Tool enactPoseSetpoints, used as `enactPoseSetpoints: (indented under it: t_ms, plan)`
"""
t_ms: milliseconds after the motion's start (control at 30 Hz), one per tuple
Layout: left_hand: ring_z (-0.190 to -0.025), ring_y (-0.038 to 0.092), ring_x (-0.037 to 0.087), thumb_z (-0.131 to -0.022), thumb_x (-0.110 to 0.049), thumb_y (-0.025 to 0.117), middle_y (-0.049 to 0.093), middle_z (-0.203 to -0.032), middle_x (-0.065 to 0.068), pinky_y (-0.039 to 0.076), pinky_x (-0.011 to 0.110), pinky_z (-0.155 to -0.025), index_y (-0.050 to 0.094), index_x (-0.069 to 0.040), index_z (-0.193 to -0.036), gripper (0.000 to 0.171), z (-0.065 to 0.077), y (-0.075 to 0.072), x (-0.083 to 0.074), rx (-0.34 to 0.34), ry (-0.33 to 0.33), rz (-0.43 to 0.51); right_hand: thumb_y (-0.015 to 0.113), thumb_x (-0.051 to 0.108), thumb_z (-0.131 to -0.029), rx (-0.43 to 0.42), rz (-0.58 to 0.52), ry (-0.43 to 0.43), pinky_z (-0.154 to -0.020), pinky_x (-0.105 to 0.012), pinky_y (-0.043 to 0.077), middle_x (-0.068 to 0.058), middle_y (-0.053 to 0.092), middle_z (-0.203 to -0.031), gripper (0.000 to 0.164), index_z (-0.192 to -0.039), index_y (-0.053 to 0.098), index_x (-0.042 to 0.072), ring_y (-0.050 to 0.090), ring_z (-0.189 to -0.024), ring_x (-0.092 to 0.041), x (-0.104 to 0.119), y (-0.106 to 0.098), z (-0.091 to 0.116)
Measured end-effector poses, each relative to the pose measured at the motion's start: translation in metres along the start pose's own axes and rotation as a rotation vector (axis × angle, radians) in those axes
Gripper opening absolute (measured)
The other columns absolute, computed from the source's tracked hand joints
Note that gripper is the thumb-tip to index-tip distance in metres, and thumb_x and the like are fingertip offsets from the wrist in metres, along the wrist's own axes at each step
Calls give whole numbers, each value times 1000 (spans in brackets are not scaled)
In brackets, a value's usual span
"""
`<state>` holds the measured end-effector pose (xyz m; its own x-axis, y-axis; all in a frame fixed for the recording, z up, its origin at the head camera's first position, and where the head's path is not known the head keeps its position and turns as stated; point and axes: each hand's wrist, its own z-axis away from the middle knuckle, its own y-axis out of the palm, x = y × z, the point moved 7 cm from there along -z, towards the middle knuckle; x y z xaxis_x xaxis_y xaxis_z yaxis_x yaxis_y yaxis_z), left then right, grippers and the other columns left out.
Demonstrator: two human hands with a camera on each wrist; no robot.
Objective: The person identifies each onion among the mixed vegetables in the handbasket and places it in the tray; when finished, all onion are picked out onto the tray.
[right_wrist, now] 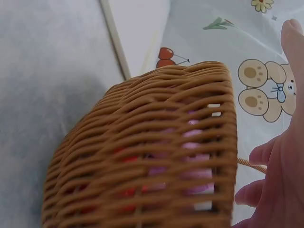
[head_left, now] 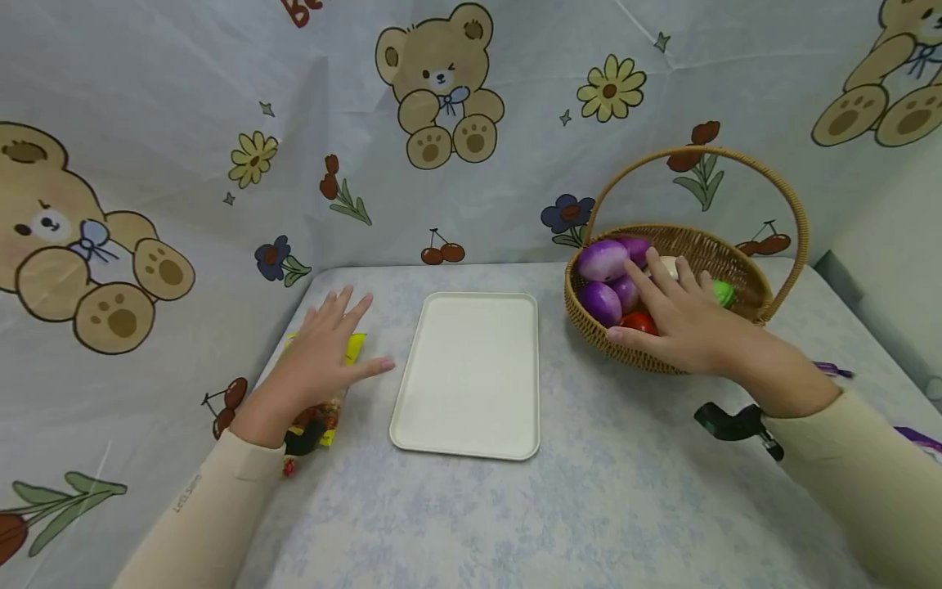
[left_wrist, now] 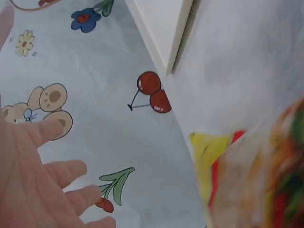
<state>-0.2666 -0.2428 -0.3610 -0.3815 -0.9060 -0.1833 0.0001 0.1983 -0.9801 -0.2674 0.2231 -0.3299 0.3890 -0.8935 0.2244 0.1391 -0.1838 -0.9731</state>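
Note:
My right hand (head_left: pixel 680 323) is spread over the near rim of a wicker basket (head_left: pixel 596 339) with a tall arched handle. Inside the basket lie several purple vegetables (head_left: pixel 603 262), a red one (head_left: pixel 639 321), a green one (head_left: pixel 724 293) and something whitish partly behind the fingers. In the right wrist view the woven wall (right_wrist: pixel 142 156) fills the middle, with the fingers beside its rim. My left hand (head_left: pixel 316 356), fingers spread, hovers over a yellow and red printed food packet (head_left: pixel 356 348), which it partly covers. The left wrist view shows the packet (left_wrist: pixel 251 175) apart from the fingers.
A white rectangular tray (head_left: pixel 467 376) lies on the pale blue table between the hands. Purple objects (head_left: pixel 833 369) lie at the right, partly behind the right arm. A cloth printed with bears (head_left: pixel 445 90) hangs behind and to the left.

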Motion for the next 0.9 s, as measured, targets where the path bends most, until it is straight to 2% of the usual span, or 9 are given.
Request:
enactPoseSetpoints:
  t_ms: [133,300,433,500,600,700,833,900]
  plan:
    - [-158,3,43,-89,-80,62,6,-175,17,8,67,-122,21,-15,-170,112,14,12,-8,-39,-48,90,49,74,-99,-19,-12,-9,-113,-77,-10,-25,-12,-171,107,-170,1,9,-13,-150,-60,7,-3,-9]
    - [-159,4,38,-90,-71,70,7,-176,10,17,74,-117,22,-17,-170,108,35,36,-24,-20,-76,272,46,76,-99,-17,-17,3,-114,-78,-7,-24,-13,-171,108,-170,-1,9,-12,-149,-61,14,-4,-18]
    - [-158,12,37,-92,-59,75,13,-175,9,21,74,-116,26,-19,-170,100,50,56,-36,-14,-156,461,45,76,-99,-13,-7,1,-111,-82,-4,-23,-16,-171,108,-170,-2,8,-13,-149,-61,17,-5,-25]
    - [-157,16,36,-92,-57,77,18,-174,9,22,72,-117,27,-18,-169,100,57,65,-41,-6,-209,518,45,76,-99,-15,-11,1,-110,-83,-3,-22,-17,-171,108,-170,-2,9,-11,-148,-63,17,-7,-28]
    - [-157,18,36,-89,-62,78,21,-173,12,21,72,-117,27,-15,-169,106,64,77,-48,16,-267,522,46,75,-100,-22,-26,-2,-111,-82,-2,-25,-15,-171,108,-170,-1,7,-7,-147,-65,16,-8,-33]
    - [-157,17,37,-85,-65,80,19,-173,14,21,73,-117,27,-13,-168,112,68,85,-53,36,-279,504,45,75,-100,-20,-45,4,-110,-84,-1,-28,-12,-170,108,-169,-2,7,-5,-146,-68,13,-10,-41]
    - [-157,14,39,-84,-64,82,16,-173,16,23,72,-117,26,-13,-168,114,69,93,-57,51,-292,543,43,75,-101,-4,-81,19,-106,-87,1,-30,-13,-169,107,-169,-5,7,-5,-145,-70,10,-11,-52]
    - [-158,10,40,-85,-64,82,13,-174,16,20,72,-117,24,-13,-169,114,69,98,-57,61,-295,565,41,75,-101,12,-106,32,-106,-86,3,-29,-15,-169,107,-169,-7,8,-7,-145,-68,11,-10,-57]
